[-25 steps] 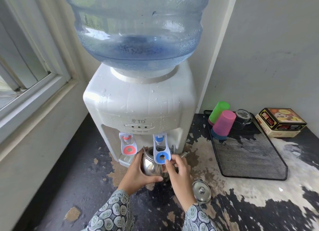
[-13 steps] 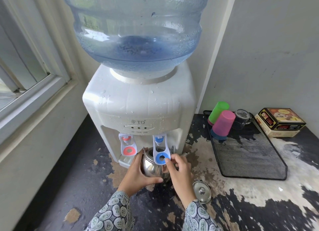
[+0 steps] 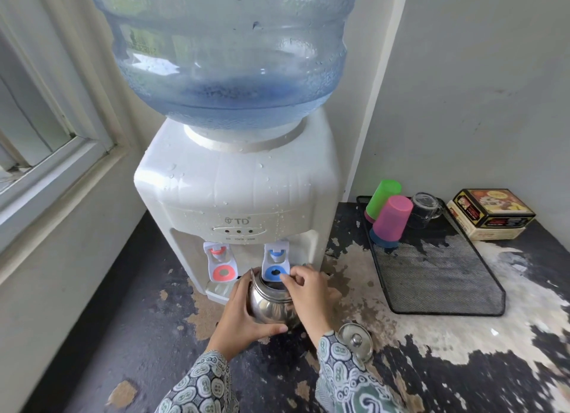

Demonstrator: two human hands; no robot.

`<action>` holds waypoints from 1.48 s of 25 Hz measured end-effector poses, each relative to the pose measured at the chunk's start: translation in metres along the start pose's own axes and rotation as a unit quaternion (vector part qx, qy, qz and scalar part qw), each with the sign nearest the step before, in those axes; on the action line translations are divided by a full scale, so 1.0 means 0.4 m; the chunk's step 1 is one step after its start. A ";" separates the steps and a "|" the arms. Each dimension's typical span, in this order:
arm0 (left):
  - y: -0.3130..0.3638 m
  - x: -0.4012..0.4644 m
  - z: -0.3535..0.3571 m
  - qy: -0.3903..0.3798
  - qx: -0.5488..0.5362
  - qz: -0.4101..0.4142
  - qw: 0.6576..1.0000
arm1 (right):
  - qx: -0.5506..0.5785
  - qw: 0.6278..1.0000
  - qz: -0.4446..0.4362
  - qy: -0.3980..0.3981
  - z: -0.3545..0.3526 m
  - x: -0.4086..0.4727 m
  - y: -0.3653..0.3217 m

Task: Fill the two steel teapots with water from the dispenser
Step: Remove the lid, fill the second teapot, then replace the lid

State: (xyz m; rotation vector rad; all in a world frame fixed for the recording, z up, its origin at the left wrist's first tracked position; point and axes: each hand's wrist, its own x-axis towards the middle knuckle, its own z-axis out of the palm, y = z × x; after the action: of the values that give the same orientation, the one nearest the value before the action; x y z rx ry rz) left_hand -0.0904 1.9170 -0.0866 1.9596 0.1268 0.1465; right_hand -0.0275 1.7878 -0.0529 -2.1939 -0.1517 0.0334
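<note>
A white water dispenser [image 3: 237, 196] with a big blue bottle [image 3: 228, 51] stands on the worn counter. One steel teapot [image 3: 271, 304], lid off, sits under the blue tap lever [image 3: 276, 263]. My left hand [image 3: 243, 314] wraps the teapot's left side and holds it. My right hand [image 3: 311, 292] is at the teapot's right, its fingertips on the blue lever. The teapot's steel lid [image 3: 356, 344] lies on the counter to the right. Only one teapot is in view.
A red tap lever [image 3: 220, 263] is left of the blue one. A black mesh tray [image 3: 431, 267] at the right carries upturned green [image 3: 382, 196] and pink [image 3: 390, 219] cups and a glass mug [image 3: 427, 209]. A printed box [image 3: 490, 212] sits behind it. A window frame runs along the left.
My right-hand fingers have slid up a little onto the blue lever. The left hand keeps its hold on the teapot. The view has shifted slightly.
</note>
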 end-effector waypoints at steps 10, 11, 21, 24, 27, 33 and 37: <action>-0.026 0.005 0.002 -0.004 -0.015 0.003 1.000 | 0.085 0.987 -0.027 0.131 0.004 -0.024 0.026; -0.029 0.003 0.005 -0.002 -0.009 0.003 1.000 | 0.097 0.986 -0.009 0.138 0.004 -0.034 0.033; -0.075 -0.039 0.047 0.046 0.013 0.036 0.998 | 0.172 0.977 0.118 -0.053 -0.019 -0.094 0.075; -0.076 -0.073 0.063 0.065 0.021 0.062 0.996 | 0.166 0.980 0.093 -0.056 -0.032 -0.129 0.092; -0.084 -0.111 0.084 0.077 0.026 0.077 0.994 | 0.169 0.982 0.077 -0.037 -0.032 -0.159 0.120; -0.137 -0.163 0.105 0.090 0.049 0.094 0.990 | 0.151 0.985 0.065 -0.051 -0.027 -0.205 0.160; -0.158 -0.172 0.101 0.090 0.039 0.101 0.990 | 0.146 0.987 0.056 -0.043 -0.056 -0.193 0.179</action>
State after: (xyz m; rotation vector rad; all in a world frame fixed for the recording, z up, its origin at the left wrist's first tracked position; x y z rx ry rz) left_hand -0.1531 1.8933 -0.1634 2.0320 0.0523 0.4565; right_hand -0.0955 1.7188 -0.1003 -1.9058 -0.0668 0.2018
